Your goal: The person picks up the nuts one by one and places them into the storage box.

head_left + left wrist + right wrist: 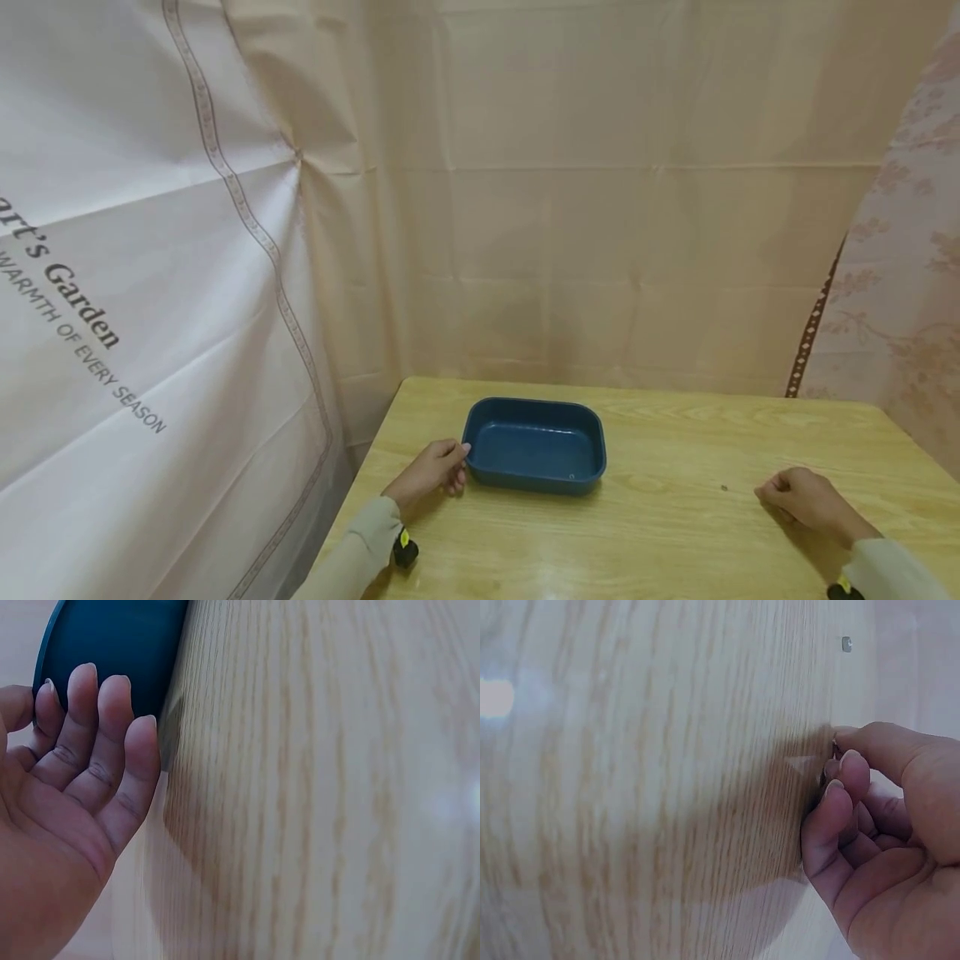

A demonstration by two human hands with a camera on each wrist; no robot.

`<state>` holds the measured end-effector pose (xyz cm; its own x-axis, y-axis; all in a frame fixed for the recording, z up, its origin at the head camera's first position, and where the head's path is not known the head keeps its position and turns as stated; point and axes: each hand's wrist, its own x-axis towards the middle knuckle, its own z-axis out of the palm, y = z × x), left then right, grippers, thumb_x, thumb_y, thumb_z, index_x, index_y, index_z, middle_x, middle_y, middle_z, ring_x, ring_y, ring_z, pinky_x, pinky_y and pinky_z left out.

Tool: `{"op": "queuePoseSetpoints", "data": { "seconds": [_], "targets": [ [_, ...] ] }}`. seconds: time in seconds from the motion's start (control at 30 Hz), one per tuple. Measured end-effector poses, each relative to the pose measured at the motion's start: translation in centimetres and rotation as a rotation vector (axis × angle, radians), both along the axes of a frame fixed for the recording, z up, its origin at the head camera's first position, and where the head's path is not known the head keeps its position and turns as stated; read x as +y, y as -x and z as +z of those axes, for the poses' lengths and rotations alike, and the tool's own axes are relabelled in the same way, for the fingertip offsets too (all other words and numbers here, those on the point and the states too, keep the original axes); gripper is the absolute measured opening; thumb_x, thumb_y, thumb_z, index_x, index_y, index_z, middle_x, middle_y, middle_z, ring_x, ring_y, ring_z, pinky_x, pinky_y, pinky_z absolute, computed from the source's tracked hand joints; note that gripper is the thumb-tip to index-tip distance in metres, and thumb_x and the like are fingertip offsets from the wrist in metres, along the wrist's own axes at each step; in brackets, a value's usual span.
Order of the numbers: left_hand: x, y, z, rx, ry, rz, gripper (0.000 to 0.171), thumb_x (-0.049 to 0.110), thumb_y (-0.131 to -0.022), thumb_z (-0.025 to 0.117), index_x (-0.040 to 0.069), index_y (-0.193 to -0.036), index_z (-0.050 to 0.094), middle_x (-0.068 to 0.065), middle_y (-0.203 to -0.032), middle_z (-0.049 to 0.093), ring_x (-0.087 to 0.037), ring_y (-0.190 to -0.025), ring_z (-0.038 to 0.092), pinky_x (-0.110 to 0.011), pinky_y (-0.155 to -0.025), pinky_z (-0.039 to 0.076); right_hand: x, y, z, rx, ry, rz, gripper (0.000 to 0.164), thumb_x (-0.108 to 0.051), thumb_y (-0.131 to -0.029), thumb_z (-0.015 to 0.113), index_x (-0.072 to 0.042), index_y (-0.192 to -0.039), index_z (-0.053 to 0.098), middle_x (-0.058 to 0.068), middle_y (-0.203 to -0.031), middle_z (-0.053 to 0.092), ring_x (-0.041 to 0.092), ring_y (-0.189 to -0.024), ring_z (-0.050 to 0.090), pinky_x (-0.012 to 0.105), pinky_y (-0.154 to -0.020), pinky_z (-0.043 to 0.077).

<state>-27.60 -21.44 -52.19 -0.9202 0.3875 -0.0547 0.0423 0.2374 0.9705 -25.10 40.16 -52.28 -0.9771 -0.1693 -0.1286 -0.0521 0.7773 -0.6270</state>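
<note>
A dark blue rectangular tray (pixel 536 485) with rounded corners rests on the table. My left hand (pixel 433 473) pinches its left rim between thumb and forefinger; in the left wrist view the other fingers lie loosely bent against the tray's wall (pixel 124 645). Inside the tray, near its front right corner, lies a tiny ring-like piece (pixel 572 477). My right hand (pixel 806 500) rests on the table to the right, fingers curled, thumb and fingertips close together at the surface. Whether something is between them is hidden. Just left of it lies a small metal nut (pixel 723 487), also in the right wrist view (pixel 847 644).
The light wood-grain table (pixel 645 550) ends at a back edge close to a beige hanging cloth (pixel 600 208). A white printed cloth (pixel 150 292) hangs along the left side, and a floral one (pixel 892 308) on the right. Dark wrist devices (pixel 405 550) sit at both sleeves.
</note>
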Motion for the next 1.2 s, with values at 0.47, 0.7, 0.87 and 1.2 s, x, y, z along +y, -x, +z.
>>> {"op": "queuePoseSetpoints", "data": {
  "seconds": [0.47,0.7,0.87,1.2],
  "targets": [
    [0.2,-0.3,-0.2,0.007,-0.009,0.013,0.041,0.037,-0.111,0.048,0.000,-0.095,0.058,-0.008,-0.078,0.064,-0.019,-0.066,0.062,-0.030,-0.061,0.054,-1.5,0.0,1.1,0.072,0.023,-0.001,0.024,-0.018,-0.106,0.057,0.002,-0.103,0.070,0.003,-0.083,0.065,0.015,-0.066,0.056,0.028,-0.057,0.051],
    [0.1,-0.1,-0.1,0.001,-0.009,0.016,0.041,0.036,-0.111,0.048,-0.001,-0.096,0.058,-0.008,-0.078,0.064,-0.019,-0.065,0.063,-0.029,-0.061,0.053,-2.3,-0.1,1.7,0.103,0.024,-0.002,0.026,-0.021,-0.106,0.057,0.002,-0.108,0.069,0.005,-0.077,0.062,0.015,-0.058,0.053,0.029,-0.054,0.048],
    [0.2,-0.2,0.0,0.001,-0.006,0.017,0.044,0.038,-0.111,0.049,-0.003,-0.097,0.058,-0.008,-0.079,0.062,-0.018,-0.067,0.061,-0.029,-0.061,0.052,-2.9,-0.1,1.8,0.143,0.004,0.006,0.028,-0.022,-0.107,0.058,0.004,-0.111,0.069,0.004,-0.074,0.061,0.014,-0.054,0.051,0.029,-0.053,0.045],
    [0.1,-0.2,-0.1,0.009,-0.007,0.005,0.046,0.037,-0.111,0.048,-0.007,-0.099,0.057,-0.008,-0.078,0.062,-0.018,-0.066,0.061,-0.029,-0.061,0.052,-4.2,-0.3,3.1,0.240,-0.047,0.024,0.028,-0.023,-0.106,0.060,0.003,-0.107,0.070,0.004,-0.087,0.070,0.013,-0.058,0.054,0.028,-0.052,0.048]
  ]
}}
